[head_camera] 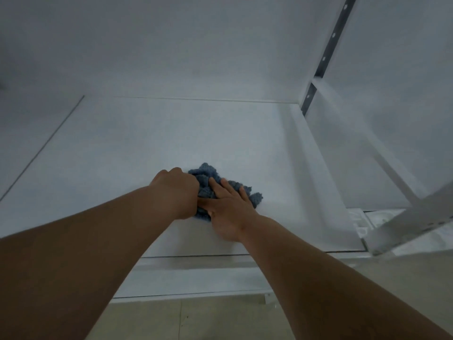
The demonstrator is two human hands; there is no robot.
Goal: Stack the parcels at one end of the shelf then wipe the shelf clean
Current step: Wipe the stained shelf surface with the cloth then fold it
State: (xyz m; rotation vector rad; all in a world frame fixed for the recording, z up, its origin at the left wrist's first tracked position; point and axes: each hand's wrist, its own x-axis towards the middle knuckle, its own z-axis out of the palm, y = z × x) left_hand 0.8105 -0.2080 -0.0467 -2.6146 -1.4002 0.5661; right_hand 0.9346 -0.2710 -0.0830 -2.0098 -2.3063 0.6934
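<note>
Shelf (127, 143) wiping looks to be the step in hand; no parcels are in view, so whether they are stacked I cannot tell. Nearest, both forearms reach in over the front edge. The right hand (229, 209) lies flat with fingers spread, pressing down on the cloth (208, 179). The left hand (177, 190) is clenched, bunching the cloth's left side. The cloth is blue, knitted and crumpled, lying on the white board near the front, right of centre. It looks soft and light, likely to fold and drag rather than slide; a flat palm over its middle should hold it best. Beyond, bare board runs to the back wall (196, 57) and a slotted upright (328, 47).
</note>
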